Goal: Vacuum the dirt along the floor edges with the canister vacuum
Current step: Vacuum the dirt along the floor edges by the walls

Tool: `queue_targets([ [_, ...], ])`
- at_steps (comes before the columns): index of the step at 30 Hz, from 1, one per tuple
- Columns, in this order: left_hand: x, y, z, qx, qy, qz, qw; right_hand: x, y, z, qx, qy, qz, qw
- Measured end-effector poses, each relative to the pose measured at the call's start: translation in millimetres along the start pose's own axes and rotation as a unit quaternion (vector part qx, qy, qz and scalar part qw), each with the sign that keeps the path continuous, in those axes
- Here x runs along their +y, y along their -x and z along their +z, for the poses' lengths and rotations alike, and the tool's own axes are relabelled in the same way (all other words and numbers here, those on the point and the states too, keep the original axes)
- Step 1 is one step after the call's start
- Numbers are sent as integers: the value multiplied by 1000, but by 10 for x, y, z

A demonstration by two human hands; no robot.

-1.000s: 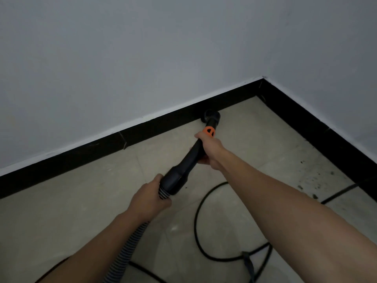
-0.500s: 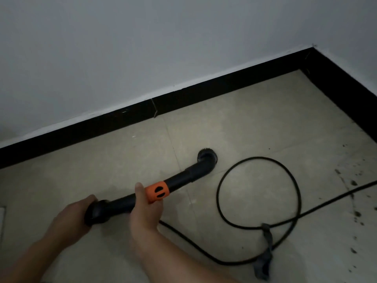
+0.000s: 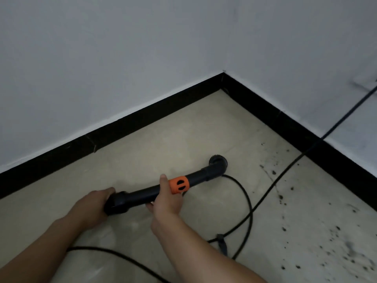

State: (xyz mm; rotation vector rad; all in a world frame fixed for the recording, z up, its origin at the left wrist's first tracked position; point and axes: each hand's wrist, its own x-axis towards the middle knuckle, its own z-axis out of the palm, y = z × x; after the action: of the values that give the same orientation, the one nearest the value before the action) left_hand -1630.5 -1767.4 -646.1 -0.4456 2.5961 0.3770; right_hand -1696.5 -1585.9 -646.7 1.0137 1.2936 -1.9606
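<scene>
A black vacuum wand [image 3: 142,196] with an orange collar [image 3: 179,184] lies nearly level above the beige tile floor. Its round brush nozzle [image 3: 217,162] touches the floor left of the dirt. My left hand [image 3: 92,208] grips the wand's thick rear end. My right hand [image 3: 165,199] grips the tube just behind the orange collar. Dark dirt specks [image 3: 285,190] are scattered over the floor at the right, along the black skirting [image 3: 306,137]. The canister and hose are out of view.
White walls meet in a corner [image 3: 223,75] with black skirting along both. A black power cord [image 3: 247,205] loops on the floor under the nozzle and runs up the right wall. A cord strap [image 3: 222,243] lies near my right forearm.
The wand was pulled back from the rear skirting and swung to the right. The view turned right, bringing the corner and the dirt patch into sight. Both hands kept their grip.
</scene>
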Motion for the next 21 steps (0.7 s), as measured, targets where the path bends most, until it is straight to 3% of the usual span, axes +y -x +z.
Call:
queue_targets([
  [7,829,-391,-138,-16,30,71,997,-971,-257,-330,5,19,-46,999],
  [13,1315,-458,-29,13,189,84,978,-1505,-500,-215,-21,141,-100,985],
  [18,1424,-728,-186,-8,390,31,920,-1763,-727,76,-120,158,-79,977],
  [21,1525,-897,-267,-37,471,12,881,-1944,-898,319,-126,205,-97,966],
])
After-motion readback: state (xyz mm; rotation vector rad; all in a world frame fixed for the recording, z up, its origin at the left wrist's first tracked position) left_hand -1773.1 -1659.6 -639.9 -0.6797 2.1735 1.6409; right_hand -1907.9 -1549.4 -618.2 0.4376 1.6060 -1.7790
